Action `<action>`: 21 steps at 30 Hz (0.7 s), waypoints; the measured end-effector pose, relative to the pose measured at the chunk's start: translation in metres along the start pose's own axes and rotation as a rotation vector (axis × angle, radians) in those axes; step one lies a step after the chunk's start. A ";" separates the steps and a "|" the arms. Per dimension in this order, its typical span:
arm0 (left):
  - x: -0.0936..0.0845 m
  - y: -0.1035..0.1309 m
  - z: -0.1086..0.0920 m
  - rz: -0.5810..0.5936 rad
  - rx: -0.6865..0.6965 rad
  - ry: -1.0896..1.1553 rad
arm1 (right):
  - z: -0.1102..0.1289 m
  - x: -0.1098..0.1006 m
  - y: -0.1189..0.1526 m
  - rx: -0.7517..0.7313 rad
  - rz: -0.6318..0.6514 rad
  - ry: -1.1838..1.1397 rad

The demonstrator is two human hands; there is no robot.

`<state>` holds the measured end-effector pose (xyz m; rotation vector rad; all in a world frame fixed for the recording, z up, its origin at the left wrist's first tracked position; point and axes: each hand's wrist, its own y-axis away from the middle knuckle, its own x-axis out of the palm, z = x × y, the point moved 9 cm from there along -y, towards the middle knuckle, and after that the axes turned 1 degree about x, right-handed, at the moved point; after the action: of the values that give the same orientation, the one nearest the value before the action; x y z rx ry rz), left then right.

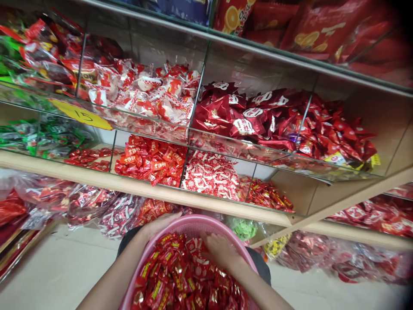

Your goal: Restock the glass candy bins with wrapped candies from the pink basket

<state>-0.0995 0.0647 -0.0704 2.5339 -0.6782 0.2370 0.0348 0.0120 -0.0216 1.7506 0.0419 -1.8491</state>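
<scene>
A pink plastic basket [211, 221] sits between my knees, filled with red-wrapped candies [174, 275], some with yellow print. My left hand [163, 224] grips the far left part of its rim, the fingers partly hidden behind it. Inside the basket, my right hand [221, 249] reaches down among the candies near the far right side. Its fingertips are blurred and partly buried, so I cannot tell whether they hold any. Close to those fingers lie several red-and-white wrapped candies [195, 245].
Ahead, a shelf with glass dividers holds red-and-white candies [211, 174], red candies [151, 159] and dark red packets [245, 114]. A yellow price tag [82, 114] marked 15 hangs at left. A wooden ledge [206, 206] runs above bagged sweets [119, 215] on the floor.
</scene>
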 end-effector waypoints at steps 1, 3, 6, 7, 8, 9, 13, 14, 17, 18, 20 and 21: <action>0.000 0.000 -0.001 0.002 0.010 -0.001 | 0.003 0.005 0.000 -0.014 0.007 -0.002; 0.000 0.001 -0.003 0.002 0.030 -0.010 | 0.011 0.010 -0.001 -0.026 0.008 -0.015; -0.003 -0.001 -0.002 -0.016 0.043 -0.044 | 0.021 0.016 -0.003 -0.006 0.009 -0.037; -0.005 -0.001 -0.002 -0.021 0.045 -0.054 | 0.023 0.018 -0.004 -0.001 0.007 -0.046; -0.005 -0.002 -0.001 -0.023 0.046 -0.059 | 0.024 0.019 -0.005 0.002 0.004 -0.056; -0.006 -0.002 0.001 -0.024 0.044 -0.062 | 0.024 0.019 -0.005 0.005 0.001 -0.065; -0.009 -0.003 0.003 -0.035 0.034 -0.072 | 0.010 0.011 -0.001 0.036 -0.037 -0.043; -0.010 -0.004 0.004 -0.040 0.033 -0.078 | 0.005 0.008 0.000 0.045 -0.049 -0.022; -0.010 -0.005 0.005 -0.042 0.032 -0.078 | -0.004 0.004 0.005 0.075 -0.069 0.038; -0.010 -0.006 0.005 -0.040 0.028 -0.072 | -0.005 0.005 0.006 0.084 -0.069 0.050; -0.009 -0.006 0.006 -0.036 0.020 -0.058 | -0.005 0.010 0.007 0.099 -0.064 0.062; -0.008 -0.005 0.006 -0.036 0.016 -0.053 | -0.004 0.011 0.007 0.109 -0.067 0.066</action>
<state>-0.1035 0.0693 -0.0800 2.5727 -0.6532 0.1640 0.0416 0.0034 -0.0298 1.9062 0.0259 -1.8719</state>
